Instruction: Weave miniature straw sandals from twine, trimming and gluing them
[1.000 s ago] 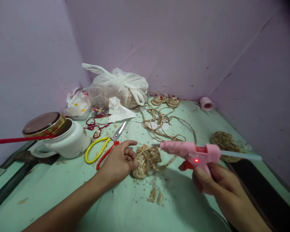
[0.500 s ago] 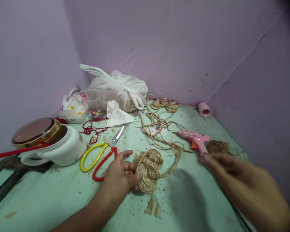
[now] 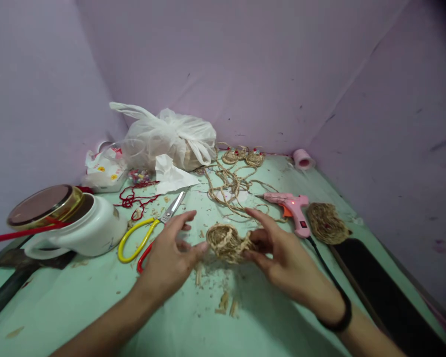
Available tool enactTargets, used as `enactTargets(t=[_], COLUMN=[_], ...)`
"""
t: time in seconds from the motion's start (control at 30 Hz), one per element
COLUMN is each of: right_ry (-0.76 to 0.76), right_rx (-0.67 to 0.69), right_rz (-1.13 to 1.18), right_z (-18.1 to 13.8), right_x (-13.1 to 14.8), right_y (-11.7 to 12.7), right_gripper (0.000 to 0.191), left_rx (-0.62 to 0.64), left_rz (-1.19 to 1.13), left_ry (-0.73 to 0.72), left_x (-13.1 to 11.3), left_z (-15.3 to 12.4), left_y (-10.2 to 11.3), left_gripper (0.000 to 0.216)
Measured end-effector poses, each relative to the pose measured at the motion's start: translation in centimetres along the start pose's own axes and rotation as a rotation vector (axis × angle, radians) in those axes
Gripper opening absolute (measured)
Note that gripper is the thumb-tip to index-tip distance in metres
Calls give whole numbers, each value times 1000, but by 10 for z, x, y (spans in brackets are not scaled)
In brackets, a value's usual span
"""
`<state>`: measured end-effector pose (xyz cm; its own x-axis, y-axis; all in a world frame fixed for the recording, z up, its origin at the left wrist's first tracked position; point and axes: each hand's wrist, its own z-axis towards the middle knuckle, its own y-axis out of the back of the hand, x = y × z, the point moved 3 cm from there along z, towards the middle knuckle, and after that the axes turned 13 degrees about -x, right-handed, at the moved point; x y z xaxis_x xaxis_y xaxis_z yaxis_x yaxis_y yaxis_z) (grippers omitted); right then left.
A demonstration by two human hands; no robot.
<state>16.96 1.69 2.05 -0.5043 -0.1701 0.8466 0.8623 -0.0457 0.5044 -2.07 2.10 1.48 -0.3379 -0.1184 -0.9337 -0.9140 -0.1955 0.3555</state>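
Between my hands is a small woven piece of braided straw rope [image 3: 226, 243], tilted above the green table. My right hand [image 3: 282, 253], with a dark band at the wrist, pinches its right end between thumb and fingers. Close to its left side, my left hand [image 3: 174, 253] has its thumb and fingers apart and holds nothing. A long straw braid [image 3: 230, 183] lies in loose loops behind the piece. To the right of the loops rests a pink glue gun [image 3: 293, 206] with a small red light on.
Scissors [image 3: 144, 235] with yellow and red handles lie left, beside a white mug [image 3: 100, 228] and a hammer [image 3: 18, 267]. A plastic bag [image 3: 174, 134] stands at the back. Rightward are another woven piece [image 3: 327, 223] and a long black object [image 3: 386, 292]. Straw scraps [image 3: 226, 303] litter the front.
My right hand has moved left from beside the glue gun and taken hold of the woven piece. My left hand has let go of it. The piece has turned and tilted.
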Motion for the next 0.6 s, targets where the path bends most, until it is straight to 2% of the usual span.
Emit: enactTargets(t=[0.1, 0.17, 0.23, 0.37, 0.47, 0.6], right_ry=[234, 304, 349, 349, 313, 319], right_rx=[80, 54, 16, -43, -54, -18], right_rz=[-266, -349, -377, -362, -337, -311], right_z=[17, 23, 23, 15, 9, 4], right_x=[8, 10, 10, 2, -4, -7], right_y=[8, 6, -1, -12, -16, -20], right_gripper=[65, 70, 73, 73, 73, 71], left_rx=[148, 243, 259, 225, 254, 282], left_rz=[38, 39, 92, 259, 375, 414], left_ry=[-211, -250, -267, -368, -449, -435], left_x=[-11, -12, -11, -8, -6, -7], left_z=[9, 10, 9, 5, 3, 3], left_y=[4, 0, -5, -13, -16, -16], left_gripper=[49, 54, 55, 44, 47, 28])
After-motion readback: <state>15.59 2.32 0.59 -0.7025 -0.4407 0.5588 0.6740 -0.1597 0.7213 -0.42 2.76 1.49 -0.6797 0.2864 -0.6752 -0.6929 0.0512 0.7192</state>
